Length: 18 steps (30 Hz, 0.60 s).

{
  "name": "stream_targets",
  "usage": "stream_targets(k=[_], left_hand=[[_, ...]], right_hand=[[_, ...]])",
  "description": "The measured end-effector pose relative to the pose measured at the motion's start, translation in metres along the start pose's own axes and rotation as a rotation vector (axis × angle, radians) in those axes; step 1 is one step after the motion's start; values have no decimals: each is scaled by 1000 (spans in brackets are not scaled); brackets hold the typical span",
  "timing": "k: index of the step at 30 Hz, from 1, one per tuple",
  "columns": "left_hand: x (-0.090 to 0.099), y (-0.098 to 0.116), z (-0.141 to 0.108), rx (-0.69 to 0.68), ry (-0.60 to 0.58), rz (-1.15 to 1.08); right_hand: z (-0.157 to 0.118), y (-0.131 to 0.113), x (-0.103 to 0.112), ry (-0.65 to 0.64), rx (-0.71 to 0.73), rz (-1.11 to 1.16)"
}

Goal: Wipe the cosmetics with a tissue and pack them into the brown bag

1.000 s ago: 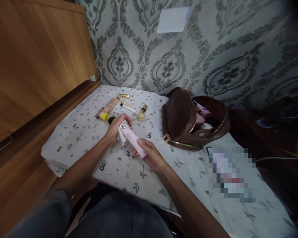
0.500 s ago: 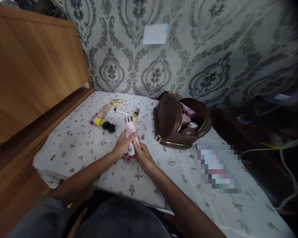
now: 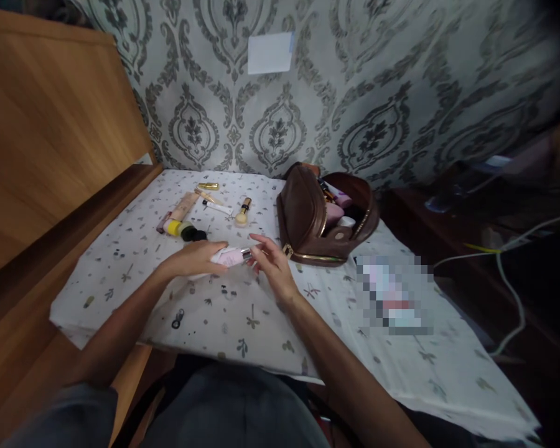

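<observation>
A pink cosmetic bottle (image 3: 232,257) with a silver cap (image 3: 246,254) lies sideways above the bed-like padded surface. My left hand (image 3: 193,258) is closed around its body, together with some white cloth or tissue (image 3: 218,254). The fingers of my right hand (image 3: 275,267) are curved at the silver end, thumb near the cap and index finger raised over it; contact is hard to make out. Just beyond my left hand lie a round black lid (image 3: 198,235) and a yellow-banded container (image 3: 173,228).
An open brown bag (image 3: 303,211) of cosmetics stands on the right. Behind my hands lie a makeup brush (image 3: 243,213), a beige tube (image 3: 185,206), a white stick (image 3: 217,207) and a gold tube (image 3: 208,186). A pixelated item (image 3: 394,295) lies farther right. Wooden panel (image 3: 60,93) on the left.
The bottle has tipped from upright to sideways, its cap now pointing right. My right hand has shifted from the bottle's lower body to the capped end. The view has shifted slightly.
</observation>
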<state>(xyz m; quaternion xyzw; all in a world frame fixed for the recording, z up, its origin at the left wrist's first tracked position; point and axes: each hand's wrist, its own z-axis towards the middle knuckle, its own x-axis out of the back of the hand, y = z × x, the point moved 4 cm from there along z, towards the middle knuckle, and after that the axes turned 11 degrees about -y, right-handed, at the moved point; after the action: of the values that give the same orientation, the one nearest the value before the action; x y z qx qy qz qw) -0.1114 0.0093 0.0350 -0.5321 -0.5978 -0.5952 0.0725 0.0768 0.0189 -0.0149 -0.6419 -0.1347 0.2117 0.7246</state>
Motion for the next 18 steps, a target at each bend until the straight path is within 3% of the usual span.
stream_targets(k=[2, 5, 7, 10, 13, 16, 18], left_hand=[[3, -2, -5, 69, -64, 215], [-9, -8, -7, 77, -81, 321], [-21, -14, -6, 22, 44, 344], [-36, -22, -9, -69, 325, 405], [-39, -28, -12, -44, 519, 472], [-31, -20, -14, 25, 694, 415], [-32, -3, -10, 1, 746, 353]], right_hand=[[2, 7, -3, -114, -45, -60], [2, 18, -5, -208, -91, -184], [0, 22, -4, -222, -94, -272], [-7, 22, -3, -240, -70, -461], [-14, 18, -4, -231, -18, -616], [-18, 15, -8, -225, 10, -705], [-18, 15, -11, -216, 20, -752]])
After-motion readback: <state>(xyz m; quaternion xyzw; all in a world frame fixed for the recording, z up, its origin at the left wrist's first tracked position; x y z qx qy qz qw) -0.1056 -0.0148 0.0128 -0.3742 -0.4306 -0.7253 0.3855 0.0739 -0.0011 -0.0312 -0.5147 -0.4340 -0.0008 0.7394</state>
